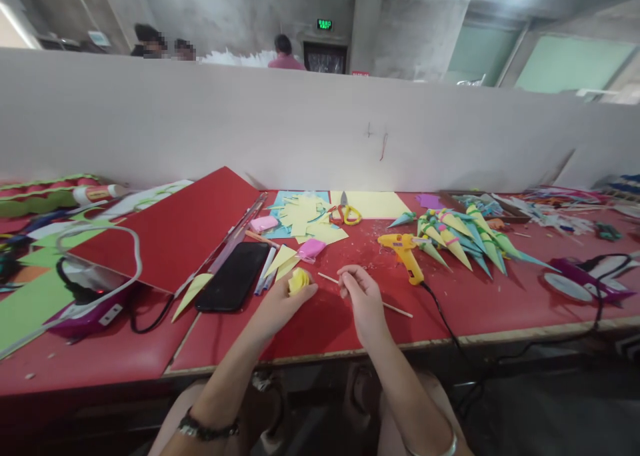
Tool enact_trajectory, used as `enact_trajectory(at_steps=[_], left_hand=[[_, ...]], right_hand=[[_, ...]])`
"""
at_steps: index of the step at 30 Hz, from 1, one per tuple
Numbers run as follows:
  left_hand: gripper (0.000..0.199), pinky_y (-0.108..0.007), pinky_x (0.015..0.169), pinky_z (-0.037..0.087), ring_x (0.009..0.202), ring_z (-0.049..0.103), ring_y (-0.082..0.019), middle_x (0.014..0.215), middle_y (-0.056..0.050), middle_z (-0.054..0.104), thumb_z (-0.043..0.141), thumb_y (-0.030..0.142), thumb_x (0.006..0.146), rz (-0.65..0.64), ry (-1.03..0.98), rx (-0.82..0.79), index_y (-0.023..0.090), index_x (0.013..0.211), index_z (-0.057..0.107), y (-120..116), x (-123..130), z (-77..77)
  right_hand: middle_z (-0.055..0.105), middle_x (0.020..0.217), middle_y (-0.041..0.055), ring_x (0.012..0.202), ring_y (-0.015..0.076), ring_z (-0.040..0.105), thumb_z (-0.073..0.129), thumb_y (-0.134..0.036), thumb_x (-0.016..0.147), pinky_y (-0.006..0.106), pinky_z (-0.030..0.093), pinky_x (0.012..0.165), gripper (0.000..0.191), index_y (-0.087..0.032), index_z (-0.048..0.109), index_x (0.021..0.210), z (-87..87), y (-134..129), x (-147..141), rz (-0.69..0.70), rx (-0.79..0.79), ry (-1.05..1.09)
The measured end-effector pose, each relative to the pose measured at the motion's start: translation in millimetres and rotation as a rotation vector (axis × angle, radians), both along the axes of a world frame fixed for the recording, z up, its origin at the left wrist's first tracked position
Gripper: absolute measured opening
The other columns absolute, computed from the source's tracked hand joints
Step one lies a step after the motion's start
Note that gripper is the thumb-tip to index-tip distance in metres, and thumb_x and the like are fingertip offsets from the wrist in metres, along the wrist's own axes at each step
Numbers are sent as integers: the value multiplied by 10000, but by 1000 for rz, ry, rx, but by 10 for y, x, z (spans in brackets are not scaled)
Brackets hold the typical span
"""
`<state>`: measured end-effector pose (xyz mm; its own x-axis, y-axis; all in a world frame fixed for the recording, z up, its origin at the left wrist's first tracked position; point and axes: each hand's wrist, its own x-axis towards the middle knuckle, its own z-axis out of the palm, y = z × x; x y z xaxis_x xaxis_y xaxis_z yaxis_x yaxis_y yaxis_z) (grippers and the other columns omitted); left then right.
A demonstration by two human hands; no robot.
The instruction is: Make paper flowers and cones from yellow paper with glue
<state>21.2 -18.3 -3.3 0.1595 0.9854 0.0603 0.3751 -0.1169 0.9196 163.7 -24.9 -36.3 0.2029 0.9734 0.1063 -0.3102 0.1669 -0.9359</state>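
My left hand (285,304) is closed round a small yellow paper piece (299,281) with curled layers, near the front of the red table (320,329). To its right, my right hand (361,295) has its fingers bent together; whatever is between the fingertips is too small to name. A thin wooden stick (399,310) lies on the table, passing beneath my right hand. A yellow glue gun (404,255) rests on its side farther right. Pink packets (311,249) and pale yellow paper cones (284,263) lie just beyond my left hand.
A black phone (234,277) and a leaning red board (175,233) are on the left. Scissors (345,213) lie by yellow paper scraps (303,213). Finished-looking cones (457,236) are heaped at right, near a purple power strip (575,276). People show beyond the white partition (300,123).
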Motion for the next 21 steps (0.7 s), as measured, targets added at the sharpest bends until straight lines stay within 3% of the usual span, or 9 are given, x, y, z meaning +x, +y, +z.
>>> enact_trajectory(at_steps=[5,10,13,16,21], left_hand=[[273,-252,578,385,598,473,-138,622,29,515,574,434,657,-19,198,99,173,723,533,420,337,90],[399,-283,658,412,678,536,-175,739,-11,589,590,403,683,24,280,165,162,989,506,810,588,-105],[388,-383,820,371,835,553,-241,833,-72,620,523,448,746,65,380,212,162,1007,497,817,634,-220],[291,-453,952,241,1002,505,-282,941,-110,621,477,424,789,87,492,263,171,926,520,743,635,-285],[386,-486,945,242,1086,450,-318,1093,-160,574,455,466,796,120,610,291,146,1005,514,675,614,-290]], right_hand=[[460,576,-51,505,82,385,540,-315,711,219,307,495,138,-181,564,733,17,12,48,-65,32,38],[433,594,-56,504,77,370,547,-306,709,218,297,495,134,-179,550,750,29,38,94,-138,42,68],[422,590,-62,499,76,362,547,-305,711,218,288,490,131,-182,544,755,34,47,104,-136,50,92],[415,576,-67,497,77,354,544,-305,718,218,285,489,124,-185,538,747,43,43,95,-130,61,97],[413,564,-71,503,76,356,534,-299,732,215,296,500,114,-185,539,731,55,24,74,-115,69,75]])
